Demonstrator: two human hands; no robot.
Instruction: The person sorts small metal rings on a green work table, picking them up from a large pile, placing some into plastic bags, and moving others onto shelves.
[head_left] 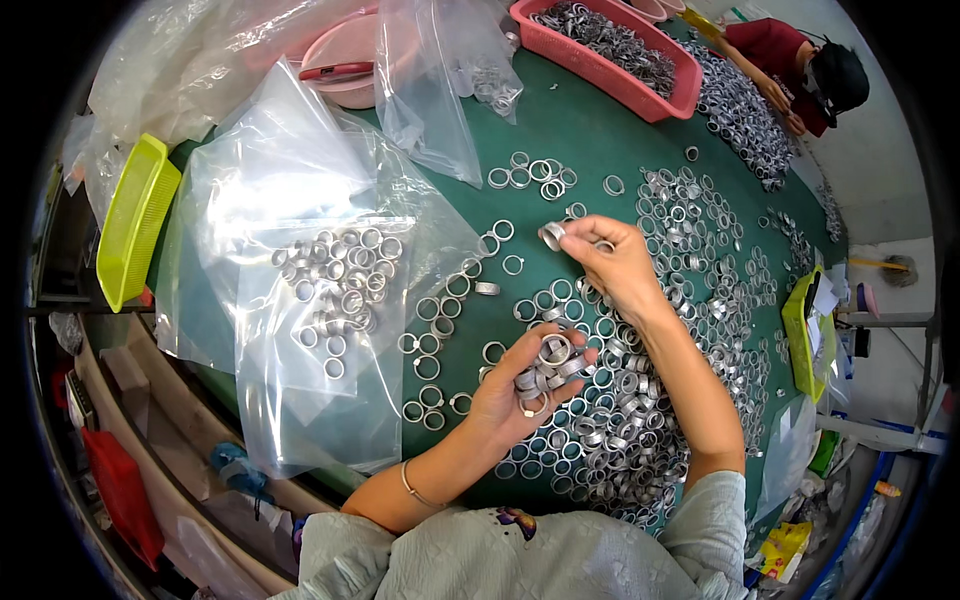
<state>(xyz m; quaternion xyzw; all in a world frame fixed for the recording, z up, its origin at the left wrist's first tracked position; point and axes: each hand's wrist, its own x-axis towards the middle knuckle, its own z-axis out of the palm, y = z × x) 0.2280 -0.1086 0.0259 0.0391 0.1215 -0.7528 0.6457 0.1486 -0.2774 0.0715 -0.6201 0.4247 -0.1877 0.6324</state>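
My left hand (pixel 510 392) is cupped palm up around a handful of grey metal rings (pixel 548 378). Above and to the right of it, my right hand (pixel 613 262) pinches a metal ring (pixel 551 235) between thumb and fingertips. Another ring (pixel 604 246) shows against its curled fingers. Beneath and beside both hands spreads a large heap of loose rings (pixel 630 400) on the green table (pixel 560 110). On the left, a clear plastic bag (pixel 270 420) lies flat with a cluster of rings (pixel 340 275) on it or in it; I cannot tell which.
A pink basket (pixel 690 95) full of metal parts stands at the far edge. Far right, a person (pixel 765 60) reaches to another heap (pixel 745 120). Yellow-green baskets (pixel 125 225) stand at the left and right edges. A pink tub (pixel 345 90) sits behind plastic bags.
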